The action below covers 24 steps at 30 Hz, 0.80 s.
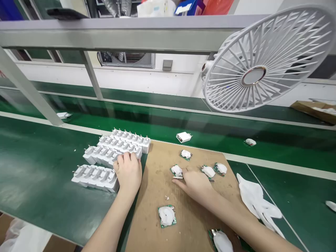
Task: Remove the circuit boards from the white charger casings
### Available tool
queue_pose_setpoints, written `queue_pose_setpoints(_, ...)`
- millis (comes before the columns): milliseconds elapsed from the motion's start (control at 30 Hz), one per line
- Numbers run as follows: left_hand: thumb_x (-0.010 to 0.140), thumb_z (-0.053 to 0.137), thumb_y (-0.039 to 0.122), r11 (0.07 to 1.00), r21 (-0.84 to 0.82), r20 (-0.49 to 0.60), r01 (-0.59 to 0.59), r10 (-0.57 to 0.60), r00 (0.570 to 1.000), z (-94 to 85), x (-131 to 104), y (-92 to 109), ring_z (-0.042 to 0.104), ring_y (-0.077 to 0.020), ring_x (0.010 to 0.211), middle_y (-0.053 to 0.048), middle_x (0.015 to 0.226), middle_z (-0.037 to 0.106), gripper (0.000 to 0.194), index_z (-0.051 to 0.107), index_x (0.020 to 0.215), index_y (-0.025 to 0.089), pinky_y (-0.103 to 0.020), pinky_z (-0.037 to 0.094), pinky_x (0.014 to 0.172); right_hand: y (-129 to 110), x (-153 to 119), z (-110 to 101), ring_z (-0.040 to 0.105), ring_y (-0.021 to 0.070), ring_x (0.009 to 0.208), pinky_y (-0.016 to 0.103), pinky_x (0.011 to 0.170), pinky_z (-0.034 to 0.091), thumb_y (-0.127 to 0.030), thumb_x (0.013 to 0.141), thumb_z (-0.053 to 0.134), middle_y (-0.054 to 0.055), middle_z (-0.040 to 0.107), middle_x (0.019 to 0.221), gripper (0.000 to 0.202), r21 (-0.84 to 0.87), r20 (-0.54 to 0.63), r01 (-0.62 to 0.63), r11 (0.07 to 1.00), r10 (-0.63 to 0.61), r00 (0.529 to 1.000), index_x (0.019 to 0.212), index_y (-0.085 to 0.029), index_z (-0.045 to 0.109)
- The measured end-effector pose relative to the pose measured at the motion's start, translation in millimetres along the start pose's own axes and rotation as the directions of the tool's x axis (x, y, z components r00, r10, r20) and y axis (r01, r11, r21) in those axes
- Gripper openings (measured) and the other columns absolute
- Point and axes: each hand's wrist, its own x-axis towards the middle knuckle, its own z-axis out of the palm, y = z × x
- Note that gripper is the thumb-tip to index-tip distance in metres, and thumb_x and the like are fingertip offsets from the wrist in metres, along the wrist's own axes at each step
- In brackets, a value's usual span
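Four short rows of white plug adapters [96, 177] stand on the green bench at left, pins up. My left hand [128, 173] is curled round the right end of one row, its fingertips on a white adapter [112, 158]. Over the brown board, my right hand [198, 183] is closed on a thin, pale-tipped tool [177, 177], mostly hidden in the palm. Its fingertips touch or nearly touch a small green circuit board [176, 170] topped with a white blob. Similar circuit boards [167, 216] lie around it, two of them [220, 169] just right of the hand.
The brown board [149, 210] lies across the green bench. A white adapter [184, 137] and another circuit board [250, 142] lie on the green strip behind. A white glove or cloth [254, 196] rests at right. A white fan [253, 75] hangs from the shelf rail [110, 36].
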Motion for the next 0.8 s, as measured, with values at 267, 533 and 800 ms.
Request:
queue_pose_setpoints(267,0.083,0.046,0.021,0.935,-0.333,0.056,0.117,-0.105,0.993,-1.2,3.7,7.4,0.048,-0.037,0.098,-0.02,0.094,0.061,0.021,0.064,0.089,0.012,-0.05,0.033,0.082,-7.0,-1.3,-2.3,0.061,0.0143,0.081,0.032,0.071,0.052,-0.037,0.092,0.055,0.004,0.062,0.097,0.024,0.122,0.023,-0.083,0.989,0.081,0.996,0.099,-0.015,0.06)
queue_pose_setpoints(533,0.073,0.061,0.026,0.407,-0.85,0.278,0.335,-0.193,0.941,-16.3,-4.2,18.7,0.053,-0.0324,0.109,-0.013,0.097,0.064,0.035,0.06,0.106,0.014,-0.047,0.037,0.095,1.2,-32.6,-6.0,0.06,0.0141,0.073,0.032,0.068,0.05,-0.041,0.089,0.057,0.003,0.063,0.088,0.028,0.143,-0.049,-0.049,0.989,0.057,0.997,0.098,-0.015,0.06)
queue_pose_setpoints(800,0.079,0.057,0.022,-0.386,-0.606,0.676,0.695,0.21,0.706,-36.2,-25.6,28.4,0.068,-0.0155,0.073,-0.008,0.084,0.071,0.015,0.064,0.087,0.011,-0.023,0.056,0.061,13.6,-78.6,-2.7,0.065,0.0183,0.065,0.026,0.053,0.044,-0.024,0.072,0.055,0.003,0.071,0.091,0.037,0.296,-0.273,0.049,0.954,0.035,0.961,0.109,-0.022,0.06)
